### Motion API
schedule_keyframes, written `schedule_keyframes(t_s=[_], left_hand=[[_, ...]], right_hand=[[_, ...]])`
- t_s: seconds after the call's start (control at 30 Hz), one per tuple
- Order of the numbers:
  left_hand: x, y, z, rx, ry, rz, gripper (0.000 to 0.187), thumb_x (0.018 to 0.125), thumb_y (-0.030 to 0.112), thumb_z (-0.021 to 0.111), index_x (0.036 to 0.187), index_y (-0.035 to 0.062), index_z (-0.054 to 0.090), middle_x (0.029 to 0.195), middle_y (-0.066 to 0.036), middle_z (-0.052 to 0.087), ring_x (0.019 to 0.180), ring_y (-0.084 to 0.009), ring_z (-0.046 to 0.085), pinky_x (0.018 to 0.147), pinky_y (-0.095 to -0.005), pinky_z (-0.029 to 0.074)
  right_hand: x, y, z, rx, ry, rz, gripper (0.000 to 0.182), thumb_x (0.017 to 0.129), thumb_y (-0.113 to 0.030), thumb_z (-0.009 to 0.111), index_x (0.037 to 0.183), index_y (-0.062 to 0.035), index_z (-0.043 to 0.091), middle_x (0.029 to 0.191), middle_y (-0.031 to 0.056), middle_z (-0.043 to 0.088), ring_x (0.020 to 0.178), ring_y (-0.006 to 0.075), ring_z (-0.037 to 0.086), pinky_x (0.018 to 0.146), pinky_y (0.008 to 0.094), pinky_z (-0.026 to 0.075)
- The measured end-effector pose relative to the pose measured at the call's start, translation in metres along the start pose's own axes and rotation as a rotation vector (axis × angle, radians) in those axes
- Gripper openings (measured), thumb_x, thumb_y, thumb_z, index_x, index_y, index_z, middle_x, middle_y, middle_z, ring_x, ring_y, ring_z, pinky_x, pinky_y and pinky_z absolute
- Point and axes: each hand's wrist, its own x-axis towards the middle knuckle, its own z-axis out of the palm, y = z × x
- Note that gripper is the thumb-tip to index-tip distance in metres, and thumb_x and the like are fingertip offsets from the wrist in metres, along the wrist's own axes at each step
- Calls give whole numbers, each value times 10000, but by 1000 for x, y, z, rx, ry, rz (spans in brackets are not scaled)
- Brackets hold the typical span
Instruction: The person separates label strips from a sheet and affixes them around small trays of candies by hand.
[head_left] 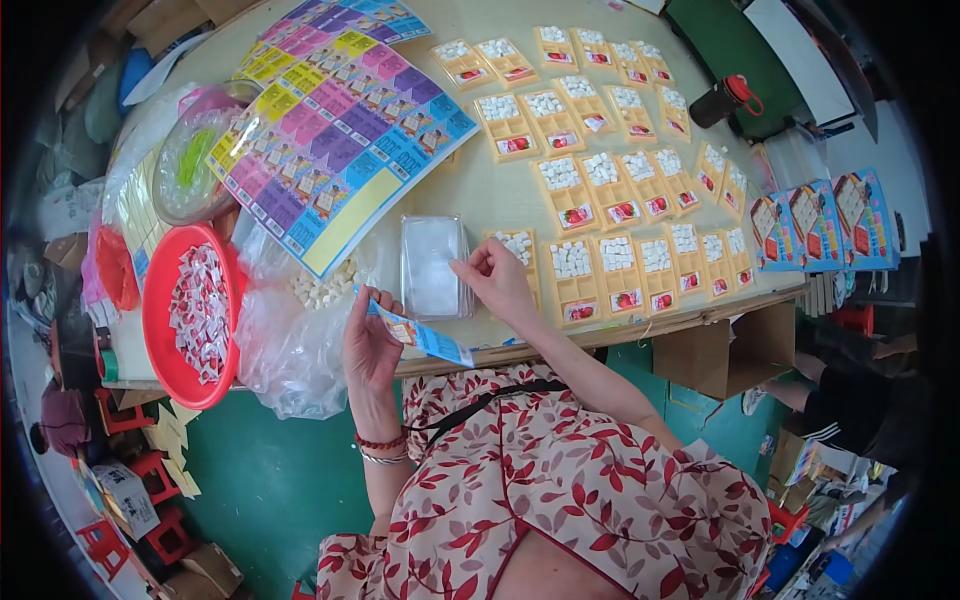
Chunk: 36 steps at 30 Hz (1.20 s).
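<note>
My left hand (372,350) grips a blue printed card (430,341) by its left end, and the card slants down to the right over the table edge. Beside it lies a rectangular stack of clear plastic pieces (433,262). My right hand (500,286) is over the right side of this stack, fingers curled and thumb tip at its edge; whether something thin is between them I cannot make out. Just right of that hand are yellow compartment trays (577,290) holding small white pieces and strawberry-printed labels.
Large colourful printed sheets (340,130) cover the back left. A red basin (160,345) of small packets stands left, beside a plastic bag (300,350) and white pieces. At right are a dark bottle (718,102), blue printed boxes (868,222) and a cardboard box (700,358) below the edge.
</note>
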Motion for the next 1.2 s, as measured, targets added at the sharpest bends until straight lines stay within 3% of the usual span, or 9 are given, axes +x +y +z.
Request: schedule_keyframes(t_s=[0.2,0.3,0.4,0.47,0.57,0.7,0.8,0.87,1.2], left_hand=[[-11,4,-8,-34,-20,21,184,939,222,490,838,69,478,680,6,352,650,-113,342,572,-241,343],[-17,7,-9,-46,-61,22,182,940,216,488,838,65,475,680,4,356,645,-113,343,568,-240,342],[-18,10,-18,-42,-133,19,170,927,227,518,855,76,491,698,2,410,658,-127,389,590,-276,382],[-19,11,-19,-49,-142,27,163,925,224,521,861,75,500,720,-2,450,680,-128,428,608,-276,402],[-21,11,-16,-31,-65,63,146,920,217,530,882,76,522,782,-18,532,736,-132,510,655,-282,443],[-23,7,-11,75,46,188,109,905,185,555,922,77,550,876,-44,610,798,-142,599,724,-290,488],[-20,1,-6,190,75,207,92,890,149,575,931,70,550,844,-31,611,741,-134,605,696,-286,502],[-15,-7,-1,164,139,222,84,870,101,596,926,63,546,832,-25,614,719,-126,611,670,-283,513],[1,-21,-5,871,207,424,118,799,112,690,848,42,608,740,-14,626,626,-68,556,574,-212,447]], right_hand=[[10,0,-13,-89,-108,-54,277,744,-201,709,784,-20,503,586,47,548,537,149,549,522,286,453],[7,-20,-19,-223,-196,34,268,778,-212,690,882,-40,514,786,55,558,677,132,550,603,270,464],[-2,-35,-14,-512,42,-315,406,807,-274,647,1121,-62,499,1124,124,512,1017,248,534,814,381,457],[-3,-40,-12,-805,-56,-686,529,855,-322,567,1311,-112,400,1358,127,334,1278,314,308,989,478,324],[0,-17,-2,-963,-185,-729,525,894,-330,500,1365,-156,350,1384,116,324,1324,309,230,1031,508,256],[-2,-25,-12,-891,-143,-730,459,907,-314,482,1317,-116,423,1353,112,375,1291,291,295,1022,449,299],[0,-35,-32,39,-165,-496,378,927,-281,460,1230,-62,506,1226,104,503,1186,245,434,994,385,342],[-4,-57,-46,590,-603,-27,249,875,-170,559,1090,-48,588,989,88,613,969,149,552,885,272,414],[-3,-51,-54,-51,-615,169,158,812,-130,657,902,-28,576,659,-32,557,612,29,497,544,196,390]])
